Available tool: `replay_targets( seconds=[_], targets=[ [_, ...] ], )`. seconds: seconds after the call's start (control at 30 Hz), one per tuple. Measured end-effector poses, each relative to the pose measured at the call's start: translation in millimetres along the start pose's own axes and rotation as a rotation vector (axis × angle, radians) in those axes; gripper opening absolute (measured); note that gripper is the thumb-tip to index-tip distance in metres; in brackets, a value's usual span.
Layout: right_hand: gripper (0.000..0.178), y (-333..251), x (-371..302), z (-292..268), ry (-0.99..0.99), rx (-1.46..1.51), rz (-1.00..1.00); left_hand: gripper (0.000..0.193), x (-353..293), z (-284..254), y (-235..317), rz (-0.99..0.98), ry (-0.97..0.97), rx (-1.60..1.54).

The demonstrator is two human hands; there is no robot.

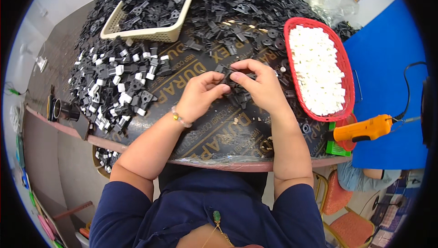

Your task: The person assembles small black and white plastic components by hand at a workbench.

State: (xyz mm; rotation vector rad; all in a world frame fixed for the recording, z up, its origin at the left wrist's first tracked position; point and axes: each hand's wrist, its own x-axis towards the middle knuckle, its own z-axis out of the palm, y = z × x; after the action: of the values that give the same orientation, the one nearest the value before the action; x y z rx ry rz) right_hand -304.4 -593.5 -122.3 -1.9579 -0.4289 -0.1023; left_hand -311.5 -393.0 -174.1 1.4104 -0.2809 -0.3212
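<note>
Both hands meet over the middle of the table, fingers pinched round a small black plastic part (222, 70). My left hand (200, 93) grips it from the left with thumb and forefinger. From the right, my right hand (259, 83) presses its thumb and forefinger on the same part. The fingers hide much of its shape. Just under the hands lie several loose black plastic parts (238, 97). To the left spreads a pile of black parts with white blocks on them (119, 86). A red basket (351, 90) of small white blocks (318, 70) stands to the right.
A cream plastic basket (169, 34) of black parts sits at the back left, against a large heap of black parts (242, 1). An orange power tool (365, 129) lies at the right beside a blue panel (383, 74). The table's pink edge (237, 166) runs in front of me.
</note>
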Motion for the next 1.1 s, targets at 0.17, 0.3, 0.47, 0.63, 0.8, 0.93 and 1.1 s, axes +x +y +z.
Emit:
replay_targets(
  seconds=[0.17,0.3,0.47,0.63,0.8,0.93,1.1],
  targets=[
    [0.025,-7,-1,0,-0.050,0.181,0.170,0.017,-7,3,10,0.073,-0.001,0.084],
    [0.024,-6,-3,1,-0.047,0.216,0.179,0.018,-9,2,5,0.130,0.001,0.180],
    [0.021,-8,-2,3,-0.007,0.120,0.121,0.027,-7,7,3,0.140,0.056,0.047],
    [0.026,-8,-4,-1,-0.022,0.147,0.069,0.025,-4,0,-2,0.204,0.081,0.164],
    [0.029,-11,-6,-4,-0.082,0.098,0.055,0.023,-7,1,1,0.225,0.096,0.243],
    [0.025,-13,-5,-3,-0.040,0.072,0.005,0.026,-9,4,3,0.348,0.153,0.409],
    [0.023,-17,-6,-1,-0.014,0.076,-0.070,0.025,-11,5,12,0.363,0.158,0.507]
  ],
)
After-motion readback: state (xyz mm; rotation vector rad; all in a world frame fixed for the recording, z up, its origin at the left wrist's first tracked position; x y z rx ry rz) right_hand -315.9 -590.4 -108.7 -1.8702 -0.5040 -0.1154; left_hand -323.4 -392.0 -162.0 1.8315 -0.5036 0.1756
